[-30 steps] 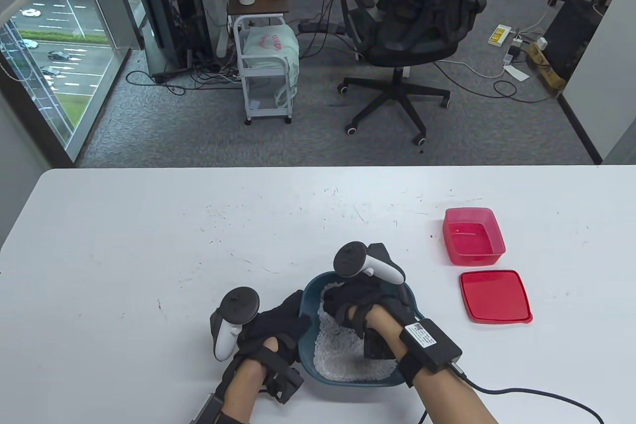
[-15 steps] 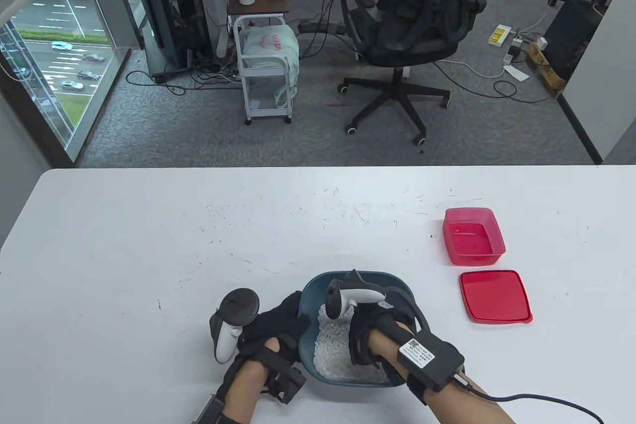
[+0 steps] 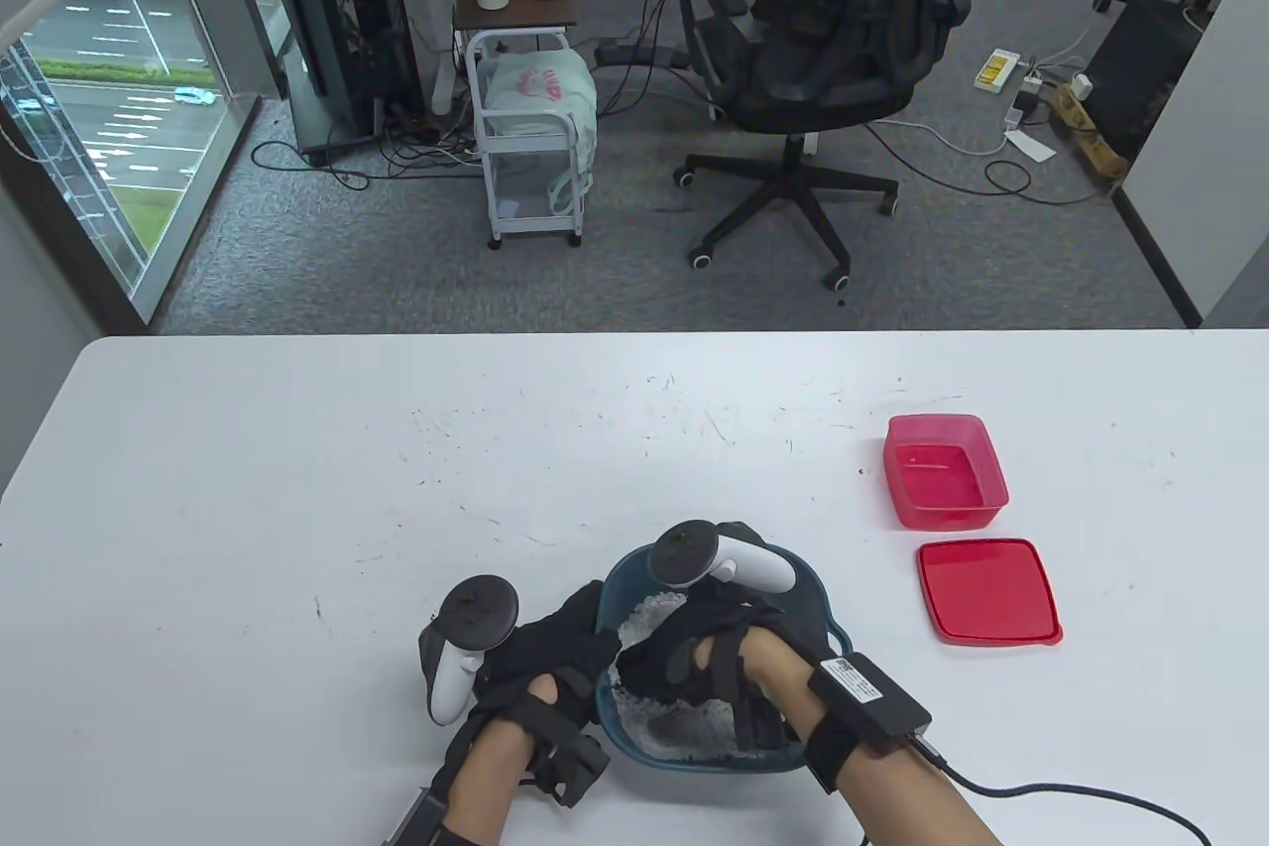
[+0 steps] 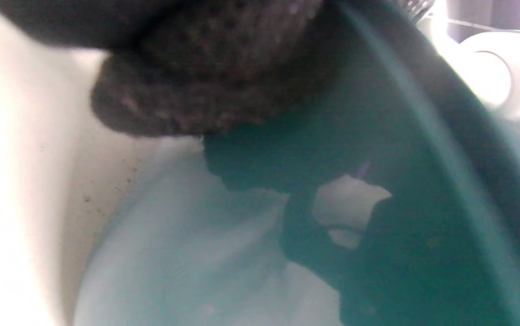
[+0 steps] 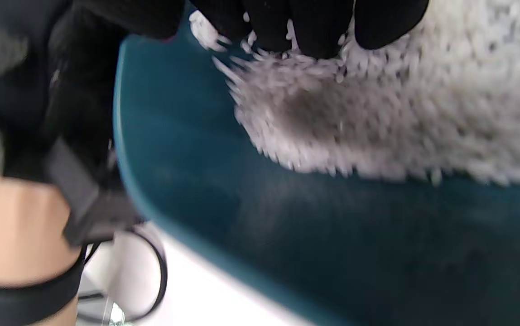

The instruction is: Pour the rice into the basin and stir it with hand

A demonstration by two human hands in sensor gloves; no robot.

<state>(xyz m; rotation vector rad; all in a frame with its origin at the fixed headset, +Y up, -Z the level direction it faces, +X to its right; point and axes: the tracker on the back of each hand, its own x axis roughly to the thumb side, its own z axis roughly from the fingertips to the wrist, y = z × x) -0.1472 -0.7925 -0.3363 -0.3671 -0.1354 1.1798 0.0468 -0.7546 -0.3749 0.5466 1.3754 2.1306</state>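
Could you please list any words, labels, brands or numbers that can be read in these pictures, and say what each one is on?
None can be read.
White label on the black wrist module of the right hand: print too small.
Yellow label on the power strip on the floor: too small.
Pink print on the bag in the cart: illegible.

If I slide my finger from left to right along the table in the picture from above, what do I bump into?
Left hand → basin of rice, with the right hand in it → red lid. The red box sits just behind the lid.
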